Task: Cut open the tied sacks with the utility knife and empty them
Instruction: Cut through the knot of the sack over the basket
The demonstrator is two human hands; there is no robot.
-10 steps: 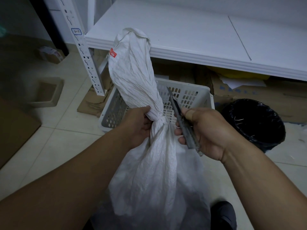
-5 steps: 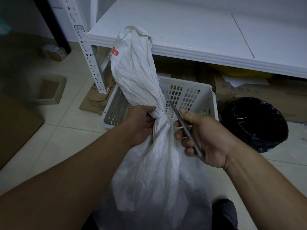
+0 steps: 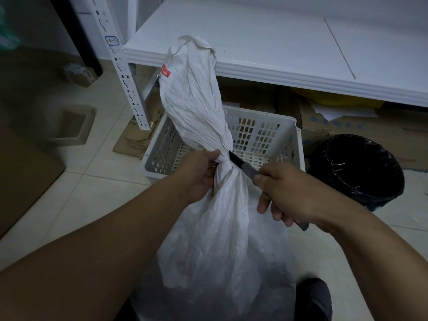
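Single head view, worn on head, wide-angle. Looks forward and down, close over sack (image 3: 203,126) at frame centre. Hands just below camera, either side of sack neck. Basket (image 3: 266,135) behind sack, shelf (image 3: 278,42) above. No second view.

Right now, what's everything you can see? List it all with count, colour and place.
sack: 1, white, centre, neck tied
utility knife: 1, dark, blade at the tied neck
basket: 1, white, perforated, behind the sack
bin: 1, black-lined, right
shelf: 1, white, above the basket
cardboard: several pieces, brown, under the shelf
shoe: 1, dark, bottom
left hand: grips the neck
right hand: holds the knife
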